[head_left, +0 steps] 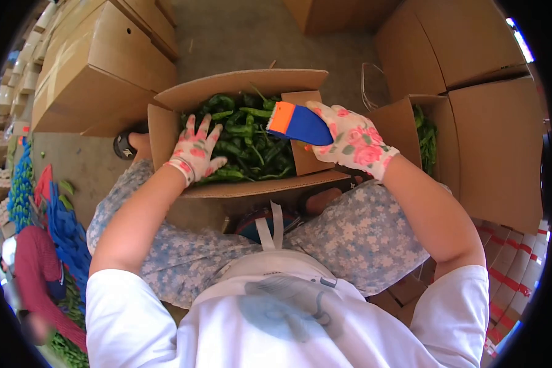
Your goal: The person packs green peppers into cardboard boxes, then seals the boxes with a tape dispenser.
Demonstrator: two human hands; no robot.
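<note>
Cardboard, brown, open-topped: the box of green peppers (239, 184) sits between your knees, flaps up, and everything below is placed against it. Your left hand (195, 150), in a white glove with pink roses, lies inside the box at its left side, fingers spread wide and flat on the heap of long dark green peppers (251, 144); it presses on them and grips none. Your right hand (349, 138), same floral glove, is over the box's right inner flap and is closed around a blue-bodied tape dispenser with an orange head (297, 122). The orange end points left, toward the box's middle, hovering just above the peppers; whether it touches them cannot be told. The peppers fill the box between your two hands, nearer the left palm.

Right of the box, just beside it, stands a second open brown carton (398, 126) with more green peppers showing at its inner edge. Behind the box, on the grey concrete floor (239, 37), tall closed brown cartons (98, 67) are stacked on the left and right. Far left of the box, another person in a red sleeve (34, 264) sits by blue netting (67, 233) and loose peppers. Your blue floral trousers (362, 239) frame the box's near side.
</note>
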